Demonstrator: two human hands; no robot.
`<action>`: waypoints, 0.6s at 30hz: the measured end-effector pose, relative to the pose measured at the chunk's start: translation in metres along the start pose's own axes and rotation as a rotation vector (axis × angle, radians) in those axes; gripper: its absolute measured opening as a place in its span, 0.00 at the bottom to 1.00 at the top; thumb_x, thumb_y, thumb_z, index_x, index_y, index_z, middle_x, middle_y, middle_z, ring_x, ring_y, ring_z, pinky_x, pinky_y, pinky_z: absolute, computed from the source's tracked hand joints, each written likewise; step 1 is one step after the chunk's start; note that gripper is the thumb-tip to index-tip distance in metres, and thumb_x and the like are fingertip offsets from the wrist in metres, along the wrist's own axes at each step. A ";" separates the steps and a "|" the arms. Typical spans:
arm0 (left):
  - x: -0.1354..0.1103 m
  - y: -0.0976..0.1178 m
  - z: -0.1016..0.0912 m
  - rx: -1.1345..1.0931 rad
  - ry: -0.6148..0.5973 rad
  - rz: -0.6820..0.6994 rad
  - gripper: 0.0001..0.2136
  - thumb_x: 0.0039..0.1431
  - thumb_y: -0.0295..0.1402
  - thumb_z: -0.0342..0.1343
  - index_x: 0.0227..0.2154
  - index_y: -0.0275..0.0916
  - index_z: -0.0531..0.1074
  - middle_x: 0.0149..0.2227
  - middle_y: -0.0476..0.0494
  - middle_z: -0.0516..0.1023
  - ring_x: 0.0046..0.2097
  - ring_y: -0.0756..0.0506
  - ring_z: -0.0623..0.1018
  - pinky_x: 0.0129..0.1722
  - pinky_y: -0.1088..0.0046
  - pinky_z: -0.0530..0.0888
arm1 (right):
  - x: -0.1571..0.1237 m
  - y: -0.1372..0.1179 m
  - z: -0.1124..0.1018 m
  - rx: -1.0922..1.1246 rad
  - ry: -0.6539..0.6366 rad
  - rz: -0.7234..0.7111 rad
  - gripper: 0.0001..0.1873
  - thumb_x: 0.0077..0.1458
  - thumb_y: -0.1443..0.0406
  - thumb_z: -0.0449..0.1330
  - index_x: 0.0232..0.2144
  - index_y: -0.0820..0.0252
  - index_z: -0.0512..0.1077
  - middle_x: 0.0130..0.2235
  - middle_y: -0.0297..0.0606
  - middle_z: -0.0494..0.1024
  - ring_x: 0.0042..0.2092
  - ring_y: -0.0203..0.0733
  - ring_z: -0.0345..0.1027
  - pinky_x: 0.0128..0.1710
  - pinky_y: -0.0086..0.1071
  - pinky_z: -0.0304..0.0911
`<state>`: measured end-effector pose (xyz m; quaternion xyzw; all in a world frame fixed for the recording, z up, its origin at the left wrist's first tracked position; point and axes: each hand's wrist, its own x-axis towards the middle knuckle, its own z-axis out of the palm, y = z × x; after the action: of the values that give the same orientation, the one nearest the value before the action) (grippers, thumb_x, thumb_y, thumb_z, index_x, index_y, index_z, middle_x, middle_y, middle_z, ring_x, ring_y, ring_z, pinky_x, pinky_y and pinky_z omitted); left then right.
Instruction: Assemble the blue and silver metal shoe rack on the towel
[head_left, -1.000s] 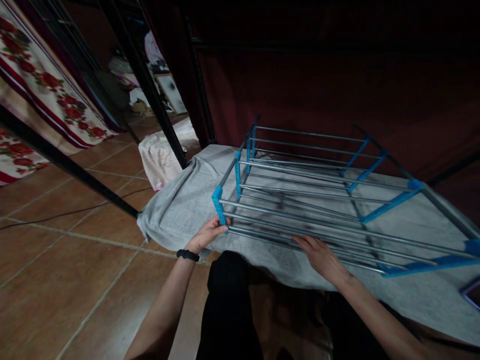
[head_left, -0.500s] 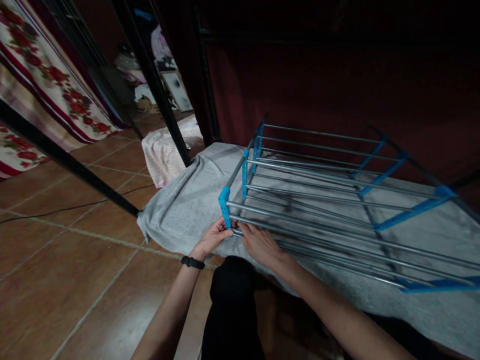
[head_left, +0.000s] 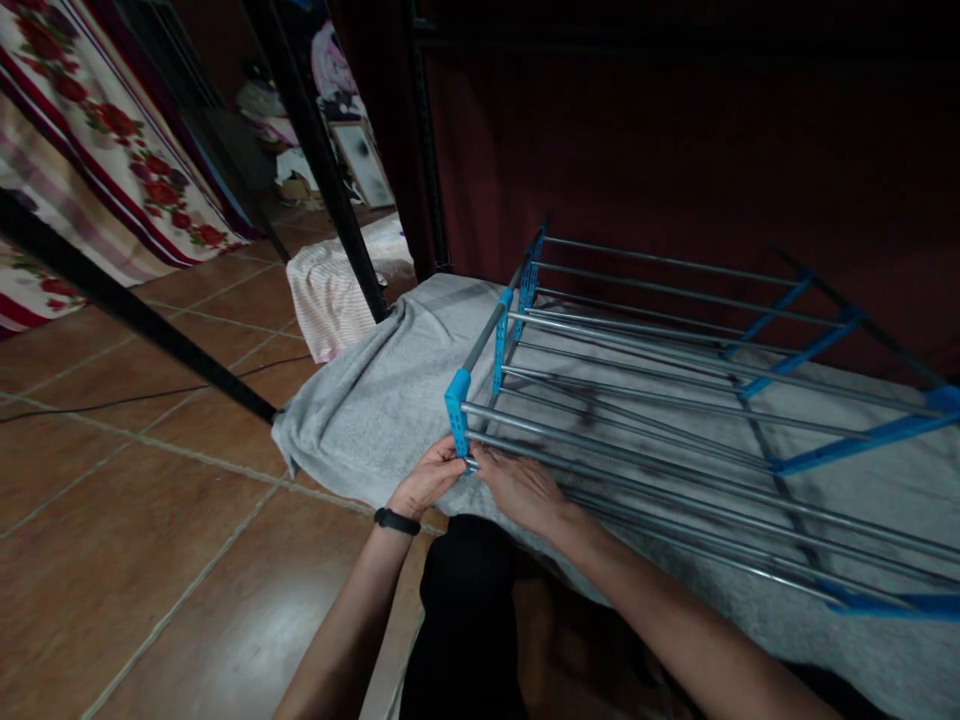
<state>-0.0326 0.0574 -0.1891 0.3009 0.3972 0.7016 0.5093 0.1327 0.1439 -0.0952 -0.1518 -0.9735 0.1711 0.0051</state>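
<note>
A rack of metal tubes (head_left: 600, 432) joined by blue plastic brackets lies on a grey blanket. At its near left corner, my left hand (head_left: 429, 484) has its fingers closed on the lower end of a blue bracket (head_left: 457, 415). Right beside it, my right hand (head_left: 519, 487) grips the end of the lowest near tube, where that tube meets the bracket. The fingertips of both hands almost touch, and they partly hide the joint. A dark band is on my left wrist.
The grey blanket (head_left: 375, 375) covers a low surface. Black metal posts (head_left: 322, 160) rise at its left, with a dark red panel (head_left: 637, 150) behind the rack. A cable (head_left: 150, 400) crosses the tiled floor. A striped cloth (head_left: 337, 290) lies beyond the posts.
The view has shifted slightly, and the rack sits a little farther right in it. Both hands stay at the same bracket corner, with the fingers a bit closer to the joint.
</note>
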 end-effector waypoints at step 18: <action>-0.003 -0.004 0.027 0.022 0.123 0.072 0.18 0.45 0.34 0.72 0.40 0.39 0.78 0.34 0.49 0.79 0.38 0.49 0.76 0.46 0.71 0.71 | 0.005 0.023 0.013 0.251 0.129 -0.063 0.21 0.69 0.61 0.45 0.59 0.53 0.68 0.56 0.37 0.76 0.55 0.45 0.70 0.58 0.42 0.63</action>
<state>-0.0074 0.0616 -0.1796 0.2770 0.4245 0.7320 0.4552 0.1343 0.1617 -0.1148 -0.1301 -0.9464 0.2810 0.0922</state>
